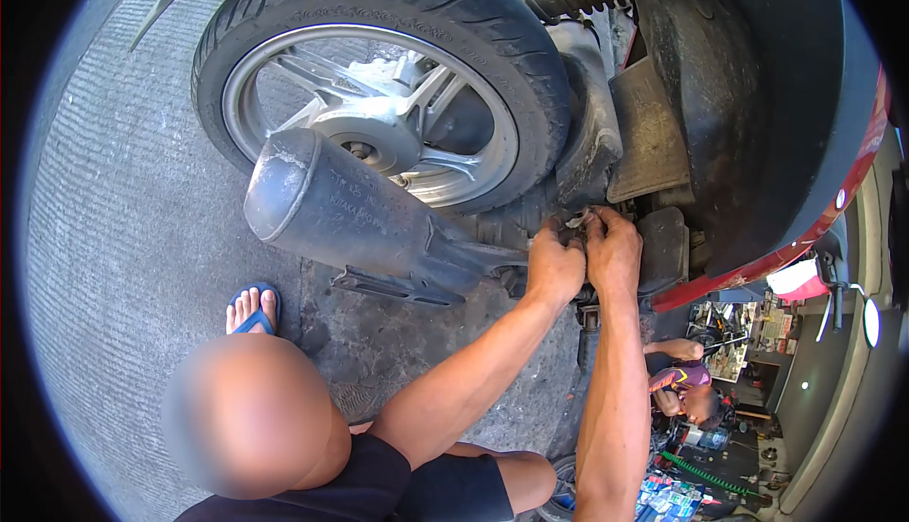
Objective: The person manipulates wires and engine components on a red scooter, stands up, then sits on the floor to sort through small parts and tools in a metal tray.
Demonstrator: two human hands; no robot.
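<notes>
Low on a motorbike, between its rear wheel and the bodywork, the right hand pinches a small pale piece. The left hand meets it, fingers curled; I cannot tell whether they pinch too.

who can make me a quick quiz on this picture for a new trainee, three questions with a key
1. True or false: the person's left hand and right hand are close together.
2. Multiple choice: which of these is nearest to the left hand?
A) the flip-flop on the foot
B) the exhaust
C) the round mirror in the background
3. Fill in the blank: the black tyre runs around a silver ____ with spokes.

Key: 1 true; 2 B; 3 wheel.
</notes>
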